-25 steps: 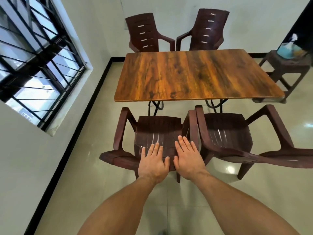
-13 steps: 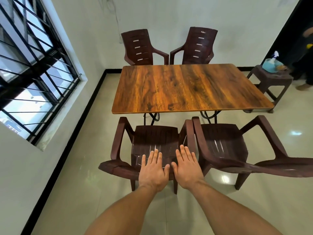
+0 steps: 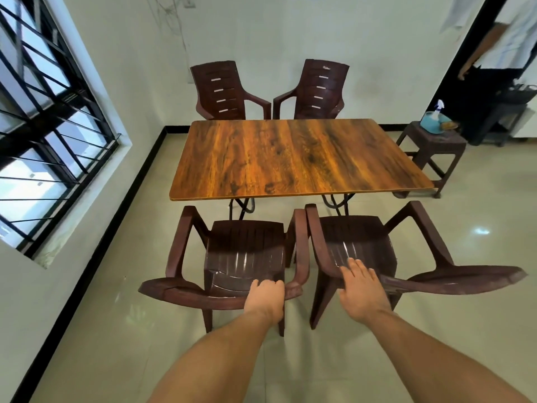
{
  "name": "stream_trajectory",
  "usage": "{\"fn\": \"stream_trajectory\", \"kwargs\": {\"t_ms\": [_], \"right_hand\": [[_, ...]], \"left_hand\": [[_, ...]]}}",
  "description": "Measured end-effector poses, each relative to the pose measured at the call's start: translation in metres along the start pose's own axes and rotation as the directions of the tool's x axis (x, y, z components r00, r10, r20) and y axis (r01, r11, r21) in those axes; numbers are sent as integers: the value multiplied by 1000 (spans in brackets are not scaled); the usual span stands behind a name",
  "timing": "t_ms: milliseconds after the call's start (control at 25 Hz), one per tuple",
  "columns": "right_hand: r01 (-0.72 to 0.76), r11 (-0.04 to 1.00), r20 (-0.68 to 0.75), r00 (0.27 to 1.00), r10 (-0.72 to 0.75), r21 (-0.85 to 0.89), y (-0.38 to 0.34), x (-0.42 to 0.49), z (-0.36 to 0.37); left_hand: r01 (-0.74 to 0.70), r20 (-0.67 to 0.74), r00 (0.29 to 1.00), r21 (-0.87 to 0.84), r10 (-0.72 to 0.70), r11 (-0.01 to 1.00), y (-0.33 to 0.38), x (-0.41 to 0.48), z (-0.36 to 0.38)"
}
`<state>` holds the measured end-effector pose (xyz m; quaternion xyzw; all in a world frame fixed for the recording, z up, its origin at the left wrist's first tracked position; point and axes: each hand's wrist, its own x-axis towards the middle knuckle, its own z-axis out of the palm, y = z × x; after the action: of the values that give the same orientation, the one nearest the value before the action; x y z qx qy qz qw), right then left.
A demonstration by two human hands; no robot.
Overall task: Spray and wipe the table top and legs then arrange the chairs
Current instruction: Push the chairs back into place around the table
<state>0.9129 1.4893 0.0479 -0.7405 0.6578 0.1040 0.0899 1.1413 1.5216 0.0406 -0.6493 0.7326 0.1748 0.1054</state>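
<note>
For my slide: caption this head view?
Left hand and right hand rest on two near chairs facing the wooden table.

We see a bright room lit by daylight from the barred window left of the table. The wood top carries a soft sheen, and the floor right of the table shows a small white glare spot. Faint shadows lie under the near chairs. Wide-angle distortion bends the window bars and walls away from the table, and the person far right of it looks smeared.
</note>
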Motion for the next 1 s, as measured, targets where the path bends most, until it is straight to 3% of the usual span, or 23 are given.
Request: {"fn": "stream_trajectory", "kwargs": {"t_ms": [160,280,560,1000], "right_hand": [[-129,987,44,990,134,-96,87,3,-3],[-19,999,44,999,21,-51,111,19,-4],[41,999,-36,999,-41,18,124,23,9],[51,995,-89,995,-43,88,121,5,19]], "left_hand": [[98,48,994,-1,-97,995,34,18,-4],[136,47,990,-38,-134,990,56,30,1],[184,23,983,-62,-183,981,72,32,1],[136,-18,991,-15,-136,991,68,19,7]]}}
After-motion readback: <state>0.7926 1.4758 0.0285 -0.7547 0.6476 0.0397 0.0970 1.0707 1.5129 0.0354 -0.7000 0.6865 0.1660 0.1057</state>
